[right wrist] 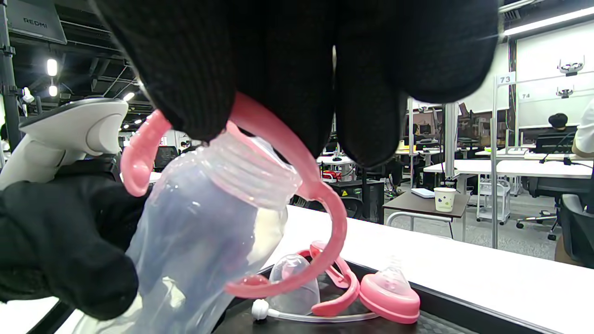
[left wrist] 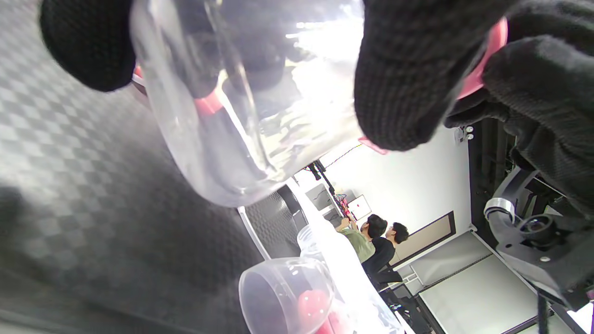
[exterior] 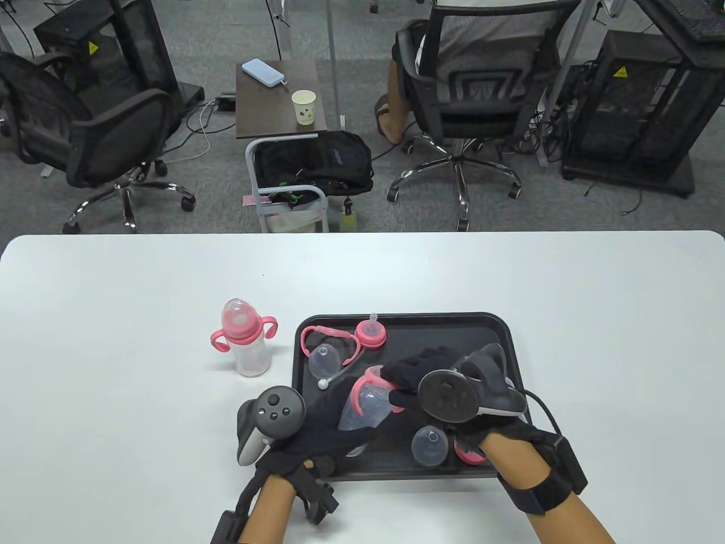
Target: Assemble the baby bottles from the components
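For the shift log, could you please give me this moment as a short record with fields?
left hand: grips the clear bottle body, tilted above the tray
right hand: holds the pink handle ring at the bottle's threaded neck
tray: holds a second handle ring, pink nipple collar, two clear caps, straw with weight
finished bottle: upright on the white table, left of tray
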Available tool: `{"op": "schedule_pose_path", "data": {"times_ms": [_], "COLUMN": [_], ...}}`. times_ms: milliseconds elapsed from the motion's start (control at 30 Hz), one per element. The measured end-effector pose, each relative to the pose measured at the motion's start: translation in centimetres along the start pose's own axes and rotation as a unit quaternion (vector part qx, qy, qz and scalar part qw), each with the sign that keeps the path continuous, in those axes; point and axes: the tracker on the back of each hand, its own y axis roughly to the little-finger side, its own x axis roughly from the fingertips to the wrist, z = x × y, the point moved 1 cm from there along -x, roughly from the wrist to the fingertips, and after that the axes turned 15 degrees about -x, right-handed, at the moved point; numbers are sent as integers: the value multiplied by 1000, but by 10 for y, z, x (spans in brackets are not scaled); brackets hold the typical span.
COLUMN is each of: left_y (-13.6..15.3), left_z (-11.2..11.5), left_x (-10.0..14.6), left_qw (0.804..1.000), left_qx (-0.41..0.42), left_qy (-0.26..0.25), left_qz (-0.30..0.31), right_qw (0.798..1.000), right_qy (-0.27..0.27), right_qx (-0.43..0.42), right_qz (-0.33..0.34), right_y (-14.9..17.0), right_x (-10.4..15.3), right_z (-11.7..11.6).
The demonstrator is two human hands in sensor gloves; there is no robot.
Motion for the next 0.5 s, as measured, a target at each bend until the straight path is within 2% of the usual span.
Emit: {"op": "schedule_pose_path", "data": {"times_ms": [500], "left_y": [4], "left_z": [0], "left_x": [0], "left_qw": [1000], "left_qx": [15], "left_qy": [0], "left_qz": [-5], "right_qw": [1000], "right_qy": [11], "right_qx": [1], "right_qz": [4], "right_y": [-7], "right_x": [10], "right_z": [-1]}}
